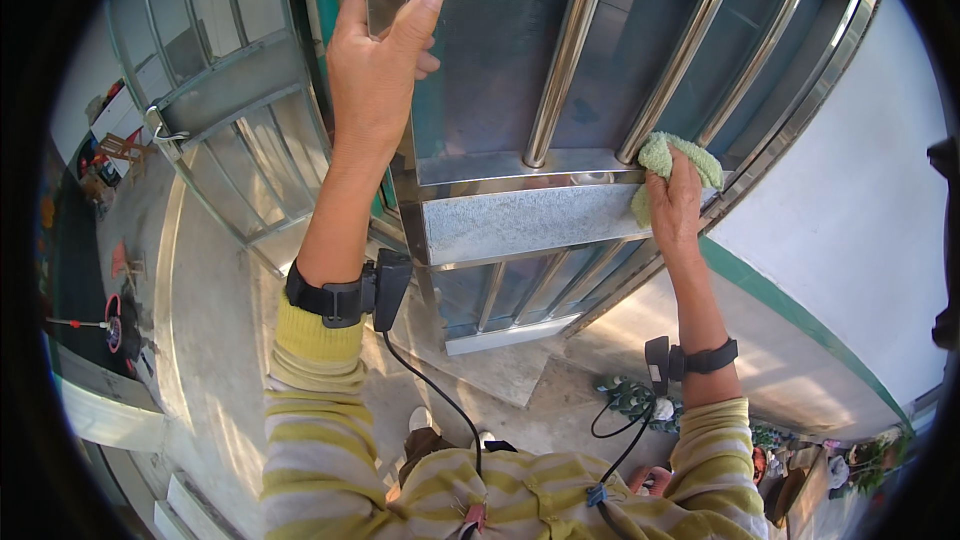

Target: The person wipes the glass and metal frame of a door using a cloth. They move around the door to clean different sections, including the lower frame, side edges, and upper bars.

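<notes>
My left hand (379, 52) grips the upright edge of a metal-framed door (412, 229), its thumb lying on the near face. A light green terry cloth (679, 154) is bunched under my right hand (675, 199), pressed to the door's cross rail near the right side. Shiny metal bars (574, 52) run up the door in front of dark screened or glazed panels. Below the cross rail sits a grey speckled metal panel (532, 221), with shorter bars (525, 289) under it. Part of the cloth hangs down behind my right fingers.
A second barred door leaf (217, 90) with a lever handle (166, 127) stands at the left. To the right is a white wall (847, 187) with a green stripe. Potted plants (637, 397) line its foot. Cables run from both wrist straps to my shirt.
</notes>
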`<state>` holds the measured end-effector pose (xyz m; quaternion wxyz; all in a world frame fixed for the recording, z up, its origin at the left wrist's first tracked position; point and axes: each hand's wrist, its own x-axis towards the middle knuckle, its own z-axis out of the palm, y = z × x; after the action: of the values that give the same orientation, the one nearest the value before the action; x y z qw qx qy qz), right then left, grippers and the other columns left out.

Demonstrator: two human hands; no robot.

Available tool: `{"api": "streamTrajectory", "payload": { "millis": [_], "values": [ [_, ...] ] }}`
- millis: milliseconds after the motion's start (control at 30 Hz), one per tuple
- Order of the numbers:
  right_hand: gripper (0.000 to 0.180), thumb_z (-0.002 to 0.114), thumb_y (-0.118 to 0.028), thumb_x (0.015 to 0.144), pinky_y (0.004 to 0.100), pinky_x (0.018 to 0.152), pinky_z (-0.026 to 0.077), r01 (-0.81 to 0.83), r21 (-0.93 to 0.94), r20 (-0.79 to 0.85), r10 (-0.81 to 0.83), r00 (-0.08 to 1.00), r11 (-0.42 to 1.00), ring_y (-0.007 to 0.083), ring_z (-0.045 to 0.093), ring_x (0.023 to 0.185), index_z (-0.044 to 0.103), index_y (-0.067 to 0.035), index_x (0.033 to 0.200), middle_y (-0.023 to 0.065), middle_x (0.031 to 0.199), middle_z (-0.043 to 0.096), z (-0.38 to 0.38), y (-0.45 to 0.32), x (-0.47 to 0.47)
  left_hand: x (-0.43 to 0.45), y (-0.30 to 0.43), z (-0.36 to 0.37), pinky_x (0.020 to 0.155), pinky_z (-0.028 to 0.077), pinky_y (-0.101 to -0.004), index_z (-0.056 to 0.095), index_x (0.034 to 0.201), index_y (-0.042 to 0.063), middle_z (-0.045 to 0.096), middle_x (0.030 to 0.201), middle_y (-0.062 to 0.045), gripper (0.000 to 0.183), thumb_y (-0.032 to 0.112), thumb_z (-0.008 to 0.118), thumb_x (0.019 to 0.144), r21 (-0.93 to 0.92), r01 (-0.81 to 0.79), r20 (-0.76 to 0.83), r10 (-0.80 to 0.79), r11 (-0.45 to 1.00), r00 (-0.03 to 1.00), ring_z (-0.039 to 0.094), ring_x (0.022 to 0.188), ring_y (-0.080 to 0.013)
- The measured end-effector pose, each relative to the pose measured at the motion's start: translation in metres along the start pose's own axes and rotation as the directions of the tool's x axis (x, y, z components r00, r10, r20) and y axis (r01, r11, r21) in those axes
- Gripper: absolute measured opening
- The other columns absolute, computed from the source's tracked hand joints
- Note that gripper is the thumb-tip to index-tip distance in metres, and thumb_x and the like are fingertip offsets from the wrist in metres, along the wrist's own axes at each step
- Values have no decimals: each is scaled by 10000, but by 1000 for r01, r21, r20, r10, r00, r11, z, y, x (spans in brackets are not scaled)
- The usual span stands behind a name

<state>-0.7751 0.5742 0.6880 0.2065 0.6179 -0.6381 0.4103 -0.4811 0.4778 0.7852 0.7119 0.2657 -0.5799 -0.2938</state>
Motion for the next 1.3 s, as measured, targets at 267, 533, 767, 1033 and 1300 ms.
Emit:
{"api": "streamTrajectory", "payload": {
  "millis": [267, 533, 767, 1033, 1300],
  "values": [
    [460, 590, -171, 863, 408, 946, 370, 9, 122, -59, -2, 998, 993, 372, 482, 1099, 437, 15, 1256, 218, 1183, 510, 6, -15, -21, -2, 1, -1, 542, 464, -231, 554, 1015, 3, 597, 716, -69, 529, 449, 695, 766, 38, -8, 5, 7, 999, 1000, 594, 589, -118],
    [486, 619, -138, 801, 448, 972, 331, 228, -129, 110, -215, 970, 965, 358, 439, 1144, 462, -11, 1244, 167, 1203, 512, -15, 15, -9, -1, 1, -1, 536, 461, -231, 544, 1018, -9, 595, 713, -72, 541, 441, 701, 764, 17, -5, 15, 5, 1000, 1000, 593, 587, -119],
    [380, 566, -175, 881, 327, 931, 387, -156, 254, -109, 188, 976, 955, 258, 530, 1050, 503, -3, 1214, 114, 1139, 561, -28, 38, -43, -4, 5, 2, 517, 429, -243, 520, 967, 8, 556, 688, -52, 423, 360, 688, 804, -9, 7, -6, -7, 1000, 1000, 555, 551, -136],
    [465, 539, -138, 869, 337, 943, 379, -268, 311, -12, 286, 958, 912, 260, 517, 1079, 430, -28, 1308, 132, 1165, 556, -36, 68, 1, -1, -1, 0, 532, 464, -230, 529, 1033, -20, 596, 704, -72, 552, 433, 697, 765, 17, -1, -2, 1, 1000, 1000, 594, 579, -114],
    [471, 566, -175, 835, 357, 912, 404, -329, 190, 87, 318, 944, 925, 302, 549, 1040, 464, -24, 1269, 168, 1131, 570, -32, 73, 8, -2, 0, -1, 534, 466, -228, 536, 1060, -10, 600, 705, -66, 544, 420, 698, 768, 46, -23, 5, 23, 999, 1000, 590, 584, -116]
  ]
}}
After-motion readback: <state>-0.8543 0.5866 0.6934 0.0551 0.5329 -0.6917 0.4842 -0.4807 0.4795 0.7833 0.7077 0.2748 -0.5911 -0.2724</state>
